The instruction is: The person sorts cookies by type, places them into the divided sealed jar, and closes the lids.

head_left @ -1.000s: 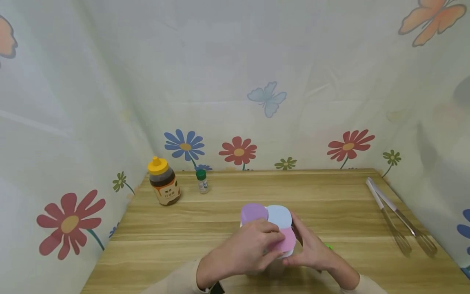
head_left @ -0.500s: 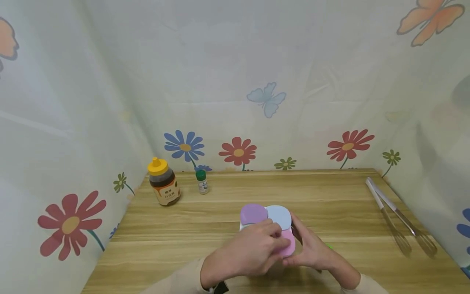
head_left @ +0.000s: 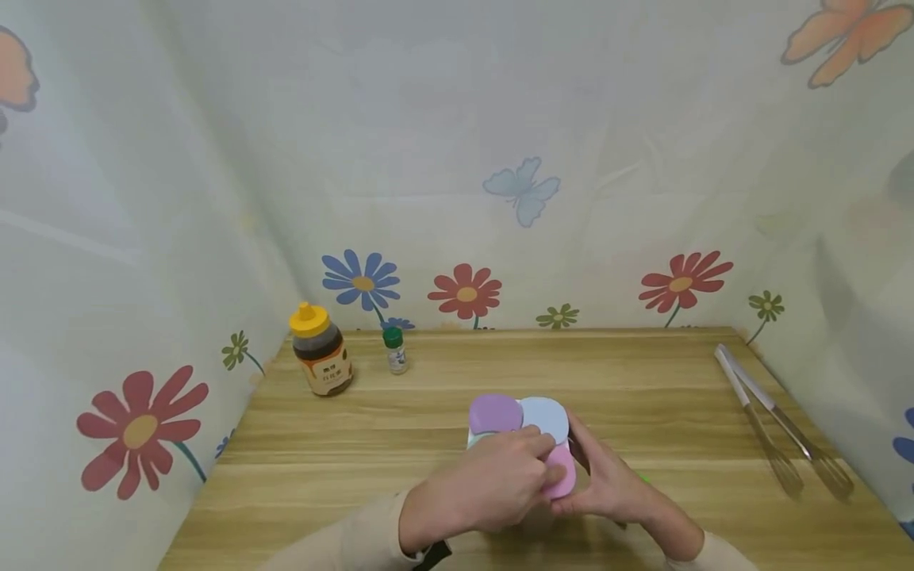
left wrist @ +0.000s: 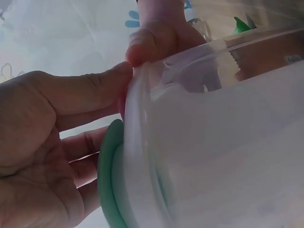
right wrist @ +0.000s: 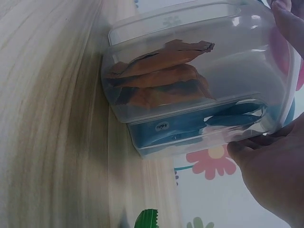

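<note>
A clear plastic storage box [right wrist: 228,66] stands on the table under both hands. Its top carries a purple lid [head_left: 494,414], a light blue lid [head_left: 545,417], a pink lid [head_left: 567,480] and a green lid [left wrist: 108,175]. My left hand [head_left: 485,480] bends over the top, thumb and curled finger gripping at the pink lid; in the left wrist view the thumb lies at its edge. With my right hand [head_left: 607,484] I hold the box's right side near the rim. Through the wall show brown sachets [right wrist: 161,78] and blue packets [right wrist: 175,128]. My left hand partly hides the lids.
Back left on the table [head_left: 428,412] stand a honey bottle [head_left: 324,361] with a yellow cap and a small green-capped jar [head_left: 396,355]. Metal tongs [head_left: 778,420] lie at the right edge. A green serrated-edged packet [right wrist: 146,219] is beside the box. Patterned cloth hangs behind.
My left hand has shifted slightly right and turned over the pink lid, uncovering some of the green one. The right hand keeps its hold and the box stays in place.
</note>
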### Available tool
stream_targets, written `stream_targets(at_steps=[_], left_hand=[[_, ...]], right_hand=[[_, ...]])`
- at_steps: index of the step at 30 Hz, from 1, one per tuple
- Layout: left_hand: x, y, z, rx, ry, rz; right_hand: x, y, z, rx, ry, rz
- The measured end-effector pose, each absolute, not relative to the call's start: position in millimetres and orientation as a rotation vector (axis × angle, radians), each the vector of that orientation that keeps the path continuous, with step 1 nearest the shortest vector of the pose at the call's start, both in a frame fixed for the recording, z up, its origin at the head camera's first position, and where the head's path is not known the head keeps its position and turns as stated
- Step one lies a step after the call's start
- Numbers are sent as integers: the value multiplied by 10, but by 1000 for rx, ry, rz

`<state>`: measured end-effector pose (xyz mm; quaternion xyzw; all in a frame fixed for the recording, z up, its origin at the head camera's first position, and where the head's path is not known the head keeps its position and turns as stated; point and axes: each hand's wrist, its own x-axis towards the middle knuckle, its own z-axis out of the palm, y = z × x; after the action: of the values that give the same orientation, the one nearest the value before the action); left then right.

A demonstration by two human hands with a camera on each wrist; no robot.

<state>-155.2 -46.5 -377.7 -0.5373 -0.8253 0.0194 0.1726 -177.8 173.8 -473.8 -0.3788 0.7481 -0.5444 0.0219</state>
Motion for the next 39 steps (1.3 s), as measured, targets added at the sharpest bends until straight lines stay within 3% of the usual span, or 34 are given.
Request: stream_targets(at_steps=[21, 39], left_hand=[[-1677, -832, -3987, -1457, -2479, -541], [-1747, -1246, -4251, -1238, -2729, -881]], right_hand=[[-1829, 1721, -4753, -1109, 2416, -1671], [-1756, 1758, -4784, -1002, 2498, -1665]])
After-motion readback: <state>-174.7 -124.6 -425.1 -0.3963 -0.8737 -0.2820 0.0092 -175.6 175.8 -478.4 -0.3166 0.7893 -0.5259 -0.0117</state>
